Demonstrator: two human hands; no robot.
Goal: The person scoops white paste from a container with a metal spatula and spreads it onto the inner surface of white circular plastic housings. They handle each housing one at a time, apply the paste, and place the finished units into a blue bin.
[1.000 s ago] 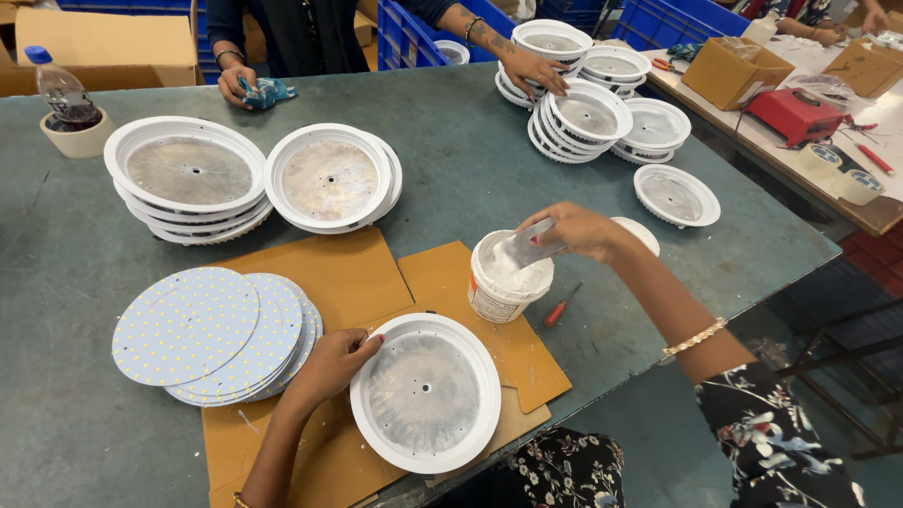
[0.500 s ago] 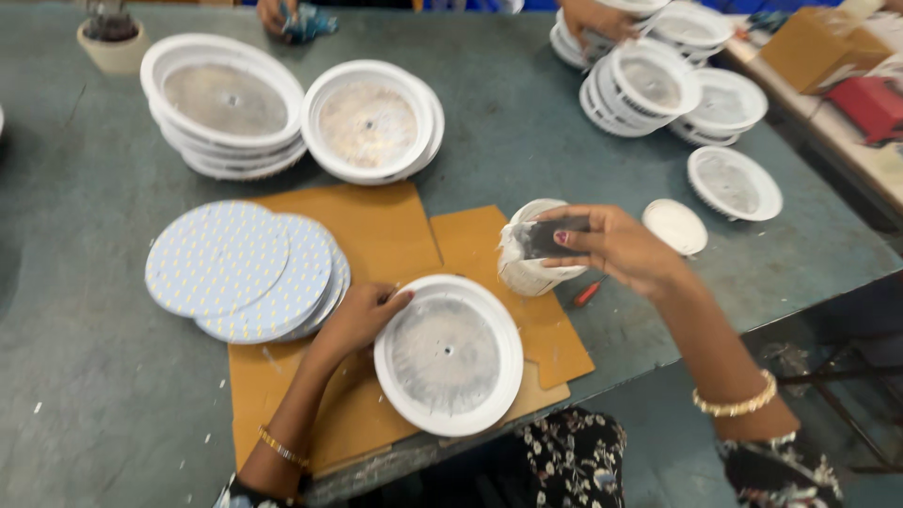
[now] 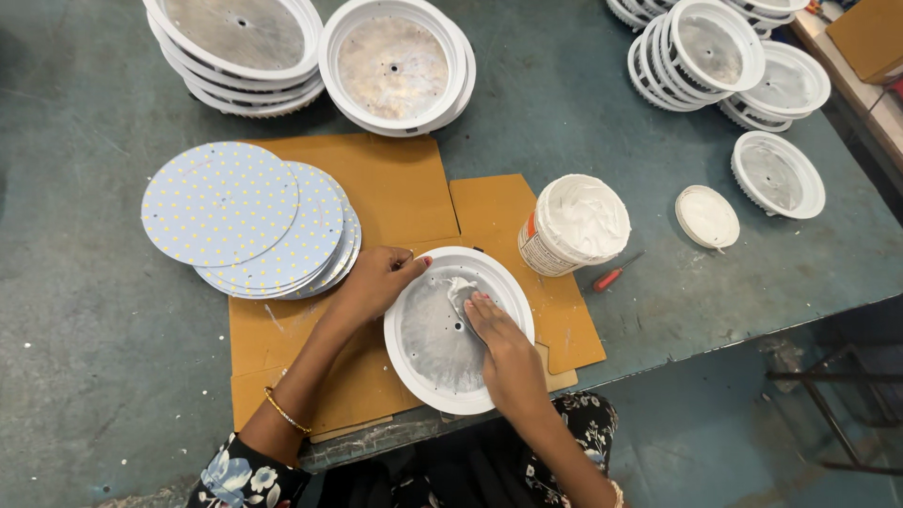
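A round white housing with a grey metal base [image 3: 431, 350] lies on brown cardboard [image 3: 386, 188] at the table's near edge. My left hand [image 3: 374, 280] grips its upper left rim. My right hand [image 3: 503, 346] rests inside it, fingertips pressed flat on a dab of white paste [image 3: 461, 288] near the top. An open tub of white paste [image 3: 574, 224] stands just to the right. A fanned stack of round white boards with yellow dots [image 3: 246, 218] lies to the left.
Stacks of empty white housings stand at the far left [image 3: 235, 42], far middle [image 3: 395, 64] and far right [image 3: 715, 47]. A single housing [image 3: 777, 174], a white lid [image 3: 706, 216] and a red screwdriver [image 3: 613, 275] lie right of the tub. The table edge runs close in front.
My right hand has left the paste tub and come down into the housing, where its fingers now press paste onto the metal. The camera has tipped lower and closer.
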